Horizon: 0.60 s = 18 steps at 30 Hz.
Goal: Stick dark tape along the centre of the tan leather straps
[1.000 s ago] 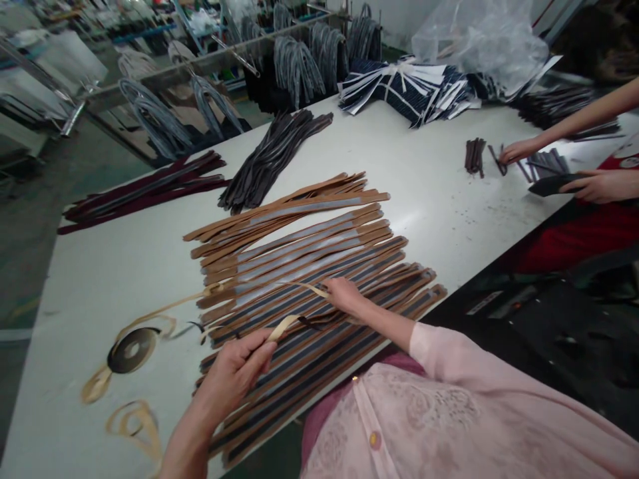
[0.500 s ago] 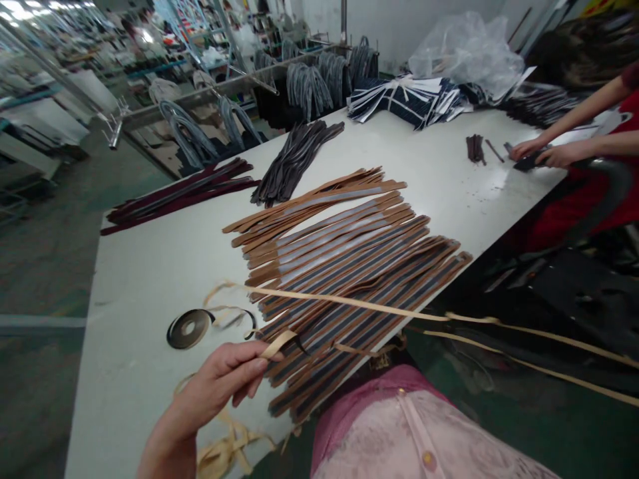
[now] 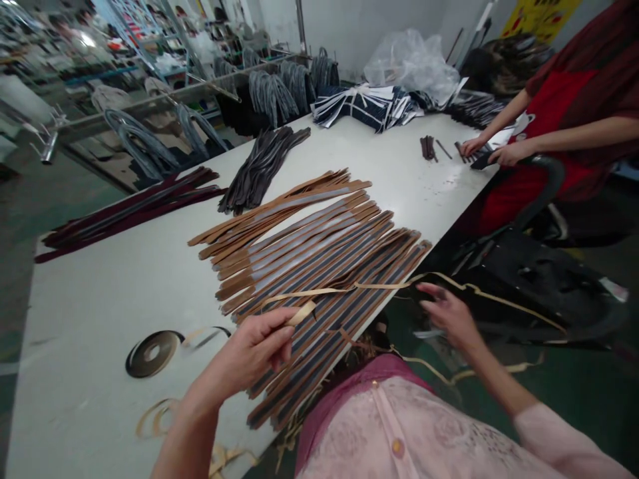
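Note:
My left hand is closed over the strips, pinching a short folded end of tan tape between thumb and fingers. To the right, past the table edge, my right hand has its fingers apart. A long loose tan ribbon runs across the strips and past its fingertips. Something pale and blurred lies just below that hand; I cannot make out what it is. Brown strips with dark and grey centre bands lie side by side under my left hand. A roll of dark tape lies flat at the left.
Bundles of dark grey strips and maroon strips lie toward the back. Navy-and-white pieces are stacked behind. Curled tan ribbon scraps lie near front left. Across the table, a co-worker's hands handle small dark pieces. A black chair stands at the right.
My right hand has come into view beside the ribbon. The ribbon, stretched straight off to the right before, now hangs slack and wavy. The view has swung right; my left hand keeps its pinch.

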Tool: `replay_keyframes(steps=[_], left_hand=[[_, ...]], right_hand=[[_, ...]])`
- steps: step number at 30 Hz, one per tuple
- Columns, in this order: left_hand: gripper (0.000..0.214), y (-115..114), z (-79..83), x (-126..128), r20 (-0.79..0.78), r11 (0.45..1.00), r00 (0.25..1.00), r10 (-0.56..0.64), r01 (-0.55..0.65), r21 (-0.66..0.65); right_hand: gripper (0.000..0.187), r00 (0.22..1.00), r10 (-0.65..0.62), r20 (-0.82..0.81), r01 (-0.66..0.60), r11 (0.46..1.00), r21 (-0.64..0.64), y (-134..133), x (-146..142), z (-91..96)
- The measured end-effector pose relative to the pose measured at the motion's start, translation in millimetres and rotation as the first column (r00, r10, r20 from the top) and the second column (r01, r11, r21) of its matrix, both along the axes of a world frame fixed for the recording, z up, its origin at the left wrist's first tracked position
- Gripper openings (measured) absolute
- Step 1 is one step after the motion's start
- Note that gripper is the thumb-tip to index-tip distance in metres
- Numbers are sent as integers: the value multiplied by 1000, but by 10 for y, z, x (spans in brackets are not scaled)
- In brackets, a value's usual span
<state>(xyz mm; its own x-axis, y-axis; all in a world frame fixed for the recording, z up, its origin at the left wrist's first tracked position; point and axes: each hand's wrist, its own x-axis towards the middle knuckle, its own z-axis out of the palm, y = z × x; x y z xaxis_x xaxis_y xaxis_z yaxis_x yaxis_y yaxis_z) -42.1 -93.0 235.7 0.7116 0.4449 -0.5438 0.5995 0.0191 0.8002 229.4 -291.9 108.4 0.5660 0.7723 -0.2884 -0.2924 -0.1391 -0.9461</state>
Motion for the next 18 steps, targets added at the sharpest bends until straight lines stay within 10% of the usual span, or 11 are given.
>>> replay_keyframes(steps=[6, 10, 13, 15, 18], left_hand=[[32, 125, 110, 453, 59, 983, 997, 53, -63, 174], [27, 398, 107, 367, 145, 896, 942, 302, -333, 293], [26, 500, 58, 461, 106, 892, 938, 331, -347, 290], [25, 532, 18, 619, 90, 896, 939, 332, -343, 282], [20, 579, -23, 855, 70, 884, 929, 362, -367, 289]], right_hand=[[36, 734, 553, 394, -597, 802, -14, 1188, -382, -161], [21, 544, 537, 645, -360, 844, -399, 1202, 85, -596], [21, 385, 661, 644, -262, 747, -611, 1164, 336, -883], [14, 338, 710, 617, -317, 704, -636, 1242, 377, -962], [13, 465, 625, 627, -465, 775, -428, 1402, 526, -898]])
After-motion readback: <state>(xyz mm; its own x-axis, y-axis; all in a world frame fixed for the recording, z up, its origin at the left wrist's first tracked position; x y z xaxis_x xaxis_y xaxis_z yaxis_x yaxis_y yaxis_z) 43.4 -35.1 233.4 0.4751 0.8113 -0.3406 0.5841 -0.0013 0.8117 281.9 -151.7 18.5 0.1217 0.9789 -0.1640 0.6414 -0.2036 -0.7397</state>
